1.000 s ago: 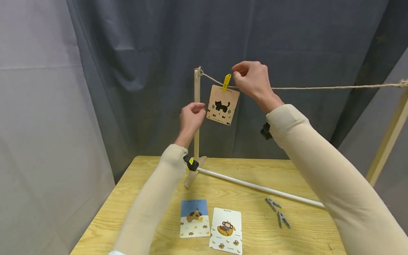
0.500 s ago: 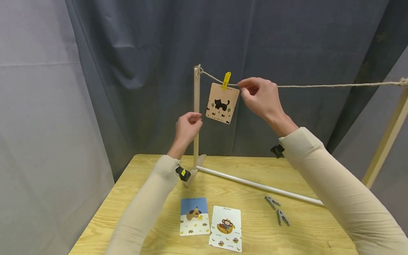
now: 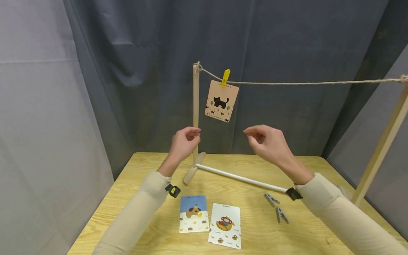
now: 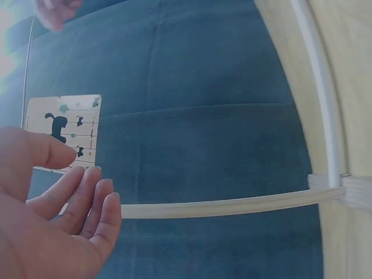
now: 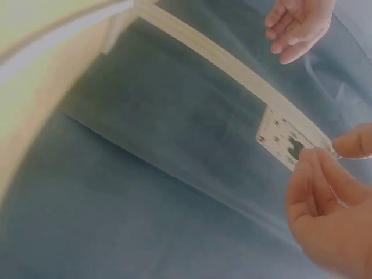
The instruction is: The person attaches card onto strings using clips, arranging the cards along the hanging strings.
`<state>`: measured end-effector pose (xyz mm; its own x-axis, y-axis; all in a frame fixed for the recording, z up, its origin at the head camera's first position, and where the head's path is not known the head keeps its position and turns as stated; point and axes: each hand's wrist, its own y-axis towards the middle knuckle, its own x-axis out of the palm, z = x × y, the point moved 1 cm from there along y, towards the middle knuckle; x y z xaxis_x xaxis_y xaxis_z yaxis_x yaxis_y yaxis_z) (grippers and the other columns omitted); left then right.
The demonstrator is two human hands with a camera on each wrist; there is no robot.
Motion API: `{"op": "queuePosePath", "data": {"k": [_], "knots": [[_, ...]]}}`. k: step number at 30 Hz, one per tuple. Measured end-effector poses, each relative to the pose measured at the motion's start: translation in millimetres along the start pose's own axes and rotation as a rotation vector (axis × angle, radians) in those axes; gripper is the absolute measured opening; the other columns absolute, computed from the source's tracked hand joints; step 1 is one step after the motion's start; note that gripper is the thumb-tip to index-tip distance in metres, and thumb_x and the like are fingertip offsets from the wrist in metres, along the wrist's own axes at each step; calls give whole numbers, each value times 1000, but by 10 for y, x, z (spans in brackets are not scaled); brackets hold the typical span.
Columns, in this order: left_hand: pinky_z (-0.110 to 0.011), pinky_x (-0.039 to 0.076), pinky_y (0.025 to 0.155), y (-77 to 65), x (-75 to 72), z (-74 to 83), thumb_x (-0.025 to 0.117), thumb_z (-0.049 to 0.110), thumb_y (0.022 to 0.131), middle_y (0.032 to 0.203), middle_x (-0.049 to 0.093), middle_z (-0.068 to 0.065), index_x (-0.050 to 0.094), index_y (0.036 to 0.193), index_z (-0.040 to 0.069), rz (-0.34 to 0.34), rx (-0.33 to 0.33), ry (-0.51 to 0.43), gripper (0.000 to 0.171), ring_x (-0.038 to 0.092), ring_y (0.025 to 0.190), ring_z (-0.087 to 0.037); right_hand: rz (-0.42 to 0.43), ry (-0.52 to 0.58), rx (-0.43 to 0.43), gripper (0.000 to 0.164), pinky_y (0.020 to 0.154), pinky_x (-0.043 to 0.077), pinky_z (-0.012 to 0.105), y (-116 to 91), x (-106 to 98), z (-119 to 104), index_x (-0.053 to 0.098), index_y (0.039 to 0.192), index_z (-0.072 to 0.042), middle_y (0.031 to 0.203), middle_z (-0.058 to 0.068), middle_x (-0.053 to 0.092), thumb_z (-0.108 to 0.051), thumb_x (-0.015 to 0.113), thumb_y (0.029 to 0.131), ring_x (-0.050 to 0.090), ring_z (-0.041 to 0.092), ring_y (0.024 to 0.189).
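A pink card with a black cat hangs a little tilted from the rope, held there by a yellow clothespin. Below and left of it is my left hand, fingers loosely bent and holding nothing, in front of the wooden post. My right hand hovers below and right of the card, likewise loosely bent and holding nothing. On the table lie a dog card and a monkey card side by side. Two grey clothespins rest to their right.
The left wooden post stands on a foot at the table's back left. A white rod runs from it across the wooden table. The right post holds the rope's other end. A dark curtain hangs behind.
Both hands have moved down, away from the hanging card and the rope. The right hand has left the clothespin area and also shifted right. The card stays hanging from the yellow clothespin.
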<state>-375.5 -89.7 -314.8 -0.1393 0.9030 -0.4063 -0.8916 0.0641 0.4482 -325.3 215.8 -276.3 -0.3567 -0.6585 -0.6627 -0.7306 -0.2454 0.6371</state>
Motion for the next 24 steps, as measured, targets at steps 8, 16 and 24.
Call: {"op": "queuePosePath", "data": {"k": [8, 16, 24], "knots": [[-41, 55, 94, -307, 6, -228, 66, 18, 99, 114, 75, -4, 74, 122, 16, -68, -4, 20, 25, 69, 103, -20, -96, -20, 103, 23, 74, 56, 33, -630, 82, 262, 75, 120, -13, 100, 0, 73, -17, 62, 102, 66, 16, 85], [-41, 56, 91, -627, -47, -394, 68, 15, 98, 111, 75, -5, 73, 125, 11, -133, -10, 51, 27, 69, 101, -20, -147, 11, 179, 27, 73, 56, 26, -1230, 25, 638, 71, 126, -6, 102, 3, 74, -17, 64, 103, 68, 16, 86], [-42, 56, 91, -876, -90, -604, 69, 17, 97, 110, 75, -4, 73, 126, 13, -150, -59, 68, 29, 69, 99, -18, -246, 1, 326, 30, 71, 56, 24, -1644, 3, 891, 70, 126, -4, 101, 3, 74, -22, 65, 102, 68, 12, 86]]}}
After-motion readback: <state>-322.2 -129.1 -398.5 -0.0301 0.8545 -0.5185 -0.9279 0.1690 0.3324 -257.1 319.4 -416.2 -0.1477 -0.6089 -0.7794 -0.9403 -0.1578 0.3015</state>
